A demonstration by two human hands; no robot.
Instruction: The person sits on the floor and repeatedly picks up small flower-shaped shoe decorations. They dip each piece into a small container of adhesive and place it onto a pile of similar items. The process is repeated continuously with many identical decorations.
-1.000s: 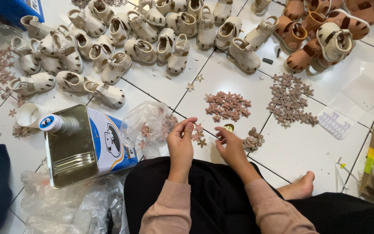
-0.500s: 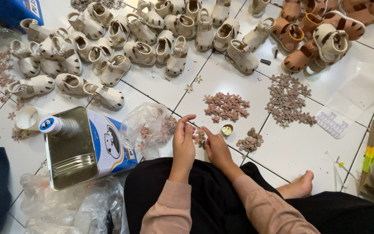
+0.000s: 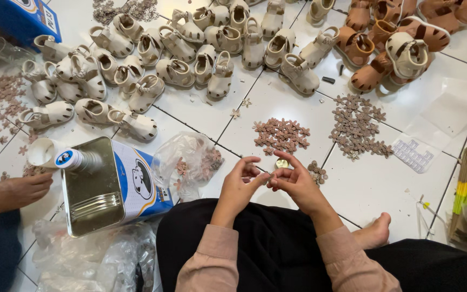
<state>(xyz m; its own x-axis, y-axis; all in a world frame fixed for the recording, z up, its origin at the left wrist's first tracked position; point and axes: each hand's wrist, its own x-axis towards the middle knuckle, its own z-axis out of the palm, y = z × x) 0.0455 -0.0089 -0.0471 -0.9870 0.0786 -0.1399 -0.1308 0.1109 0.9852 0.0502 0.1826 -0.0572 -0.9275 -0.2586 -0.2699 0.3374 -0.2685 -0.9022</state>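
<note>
Fingertips of both hands meet over the white tiled floor, left hand and right hand pinching some tiny piece between them, too small to make out. Just beyond sits a small pile of brown flower cutouts, with a little round gold tin nearer. Big metal can lies to the left, cream sandals further out.

light: bright, even, overhead | shadows: soft, faint | glare: mild on floor tiles | focus: sharp
</note>
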